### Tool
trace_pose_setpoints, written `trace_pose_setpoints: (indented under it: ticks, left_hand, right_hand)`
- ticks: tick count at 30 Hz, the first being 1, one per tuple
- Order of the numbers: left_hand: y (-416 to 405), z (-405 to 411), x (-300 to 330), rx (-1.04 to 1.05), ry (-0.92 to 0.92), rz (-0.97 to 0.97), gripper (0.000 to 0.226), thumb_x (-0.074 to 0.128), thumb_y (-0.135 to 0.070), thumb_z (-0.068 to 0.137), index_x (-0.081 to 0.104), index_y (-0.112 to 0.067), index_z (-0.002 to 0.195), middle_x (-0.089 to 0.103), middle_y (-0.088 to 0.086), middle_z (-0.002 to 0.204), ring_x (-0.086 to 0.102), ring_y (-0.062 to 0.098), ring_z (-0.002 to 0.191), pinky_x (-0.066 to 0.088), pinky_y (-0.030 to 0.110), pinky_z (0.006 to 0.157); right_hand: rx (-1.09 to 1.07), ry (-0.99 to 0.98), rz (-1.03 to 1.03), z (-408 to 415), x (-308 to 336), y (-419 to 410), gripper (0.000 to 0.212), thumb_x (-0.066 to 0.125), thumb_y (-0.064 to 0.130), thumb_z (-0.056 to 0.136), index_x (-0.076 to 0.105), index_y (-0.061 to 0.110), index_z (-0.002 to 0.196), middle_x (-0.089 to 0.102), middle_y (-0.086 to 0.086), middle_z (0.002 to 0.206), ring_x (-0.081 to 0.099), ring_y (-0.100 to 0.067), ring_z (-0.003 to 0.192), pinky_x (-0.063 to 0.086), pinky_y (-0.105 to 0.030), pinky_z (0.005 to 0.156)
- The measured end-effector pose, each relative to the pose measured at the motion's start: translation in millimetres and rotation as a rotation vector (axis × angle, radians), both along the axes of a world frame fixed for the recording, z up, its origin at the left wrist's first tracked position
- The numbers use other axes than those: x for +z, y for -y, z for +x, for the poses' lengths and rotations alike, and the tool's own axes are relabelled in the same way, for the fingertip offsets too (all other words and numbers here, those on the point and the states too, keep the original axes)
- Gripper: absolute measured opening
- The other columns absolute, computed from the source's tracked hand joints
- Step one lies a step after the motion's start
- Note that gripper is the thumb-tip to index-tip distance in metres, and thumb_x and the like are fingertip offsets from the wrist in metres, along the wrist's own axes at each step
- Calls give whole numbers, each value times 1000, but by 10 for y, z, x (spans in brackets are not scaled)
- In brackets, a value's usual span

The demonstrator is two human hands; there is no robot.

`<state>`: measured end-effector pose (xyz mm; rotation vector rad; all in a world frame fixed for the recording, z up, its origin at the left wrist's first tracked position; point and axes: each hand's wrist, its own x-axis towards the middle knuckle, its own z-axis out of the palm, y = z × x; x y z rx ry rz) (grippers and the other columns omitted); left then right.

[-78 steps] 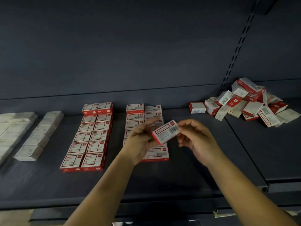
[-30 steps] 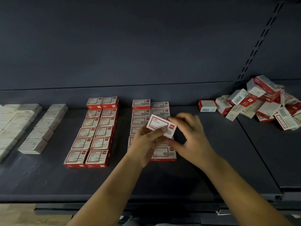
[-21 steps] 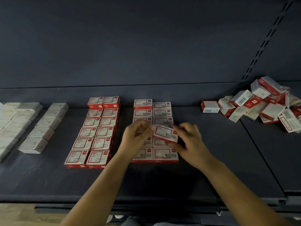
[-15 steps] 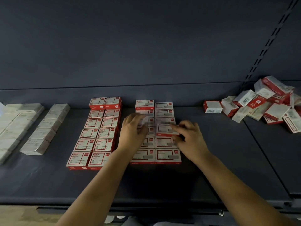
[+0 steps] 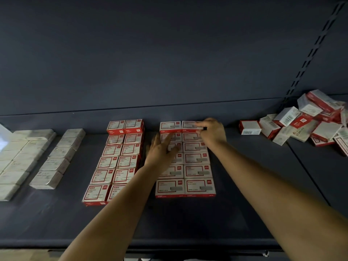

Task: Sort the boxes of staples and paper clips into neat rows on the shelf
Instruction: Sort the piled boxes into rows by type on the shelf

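The left hand (image 5: pixel 162 153) lies flat, fingers straight, on the red-and-white boxes (image 5: pixel 197 172) in two rows on the shelf (image 5: pixel 244 185); the right hand (image 5: pixel 211 131), fingers curled, grips the rearmost box (image 5: pixel 188 125).

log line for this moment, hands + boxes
left hand: flat on red rows | right hand: on back box | pile: unsorted, right | shelf

Matt dark shelf (image 5: pixel 244 213) is carrying smooth printed cardboard boxes (image 5: pixel 199 187), red-and-white, beside dull pale wrapped packs (image 5: pixel 47 178).
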<state>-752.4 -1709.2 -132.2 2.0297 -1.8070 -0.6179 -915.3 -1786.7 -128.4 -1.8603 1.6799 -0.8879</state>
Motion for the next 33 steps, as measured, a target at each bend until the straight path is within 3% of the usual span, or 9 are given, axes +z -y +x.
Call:
trace_pose_setpoints:
  ticks: [5, 9, 13, 15, 20, 25, 28, 31, 33]
  left_hand:
    - [57, 22, -37, 10, -43, -59, 49, 45, -53, 90, 31, -45, 136, 24, -6, 149, 24, 27, 137, 31, 56, 105]
    - [55, 20, -52, 3, -37, -76, 48, 45, -53, 90, 31, -46, 136, 24, -7, 149, 24, 26, 137, 31, 57, 105]
    - [49, 7, -37, 7, -28, -74, 51, 45, -52, 91, 28, -44, 139, 23, -7, 149, 24, 25, 137, 31, 55, 105]
    - [52, 17, -43, 0, -29, -79, 52, 44, -52, 91, 27, -43, 139, 23, -6, 149, 25, 25, 136, 31, 54, 105]
    - [36, 23, -36, -13, -15, -92, 50, 43, -53, 92, 29, -41, 139, 22, -5, 151, 22, 26, 137, 23, 55, 109]
    - [34, 20, -34, -15, -11, -97, 49, 43, -51, 92, 30, -41, 139, 23, -3, 151, 22, 28, 137, 23, 56, 109]
    - [33, 2, -47, 12, -14, -76, 54, 45, -51, 91, 27, -40, 141, 20, -1, 152, 22, 30, 138, 27, 55, 108]
    - [27, -15, -54, 33, 37, -95, 57, 45, -51, 91, 27, -36, 143, 18, -1, 153, 22, 28, 138, 30, 53, 108]
    - [28, -10, -67, 37, 58, -120, 57, 46, -51, 91, 29, -35, 143, 15, -1, 154, 20, 27, 139, 30, 53, 108]
  right_hand:
    - [-17, -32, -26, -8, -9, -62, 25, 63, 17, 86, 65, 21, 111, 61, 3, 116, 59, -12, 101, 52, -32, 85]
    - [-147, 30, -83, 167, -36, -84, 17, 61, 10, 86, 68, 16, 100, 46, -1, 116, 50, -15, 108, 47, -24, 89]
    - [-133, 7, -70, 157, 36, -70, 17, 59, 6, 88, 68, 11, 101, 51, -4, 115, 55, -12, 99, 37, -8, 67]
    - [-66, -3, -82, 62, 55, -85, 17, 57, 3, 87, 69, 9, 98, 59, -4, 108, 57, -8, 90, 36, -7, 64]
    - [-42, 177, 55, -257, 116, -155, 28, 49, -3, 87, 68, 8, 104, 64, -2, 108, 55, -7, 95, 39, -15, 84]
    - [-219, -202, -169, -750, 94, -141, 30, 54, 4, 83, 64, 7, 110, 59, -12, 117, 49, -28, 112, 36, -33, 94]
    - [-206, -512, -62, -1022, 107, -117, 45, 60, 11, 79, 52, 8, 123, 49, -13, 128, 41, -34, 118, 35, -38, 94]
    - [-130, -660, 66, -1087, 139, -93, 64, 63, 18, 80, 35, 11, 137, 35, -10, 139, 31, -32, 126, 32, -39, 101]
    - [-122, -716, 111, -1051, 197, -62, 66, 63, 21, 81, 32, 11, 138, 31, -11, 139, 29, -33, 127, 31, -40, 102]
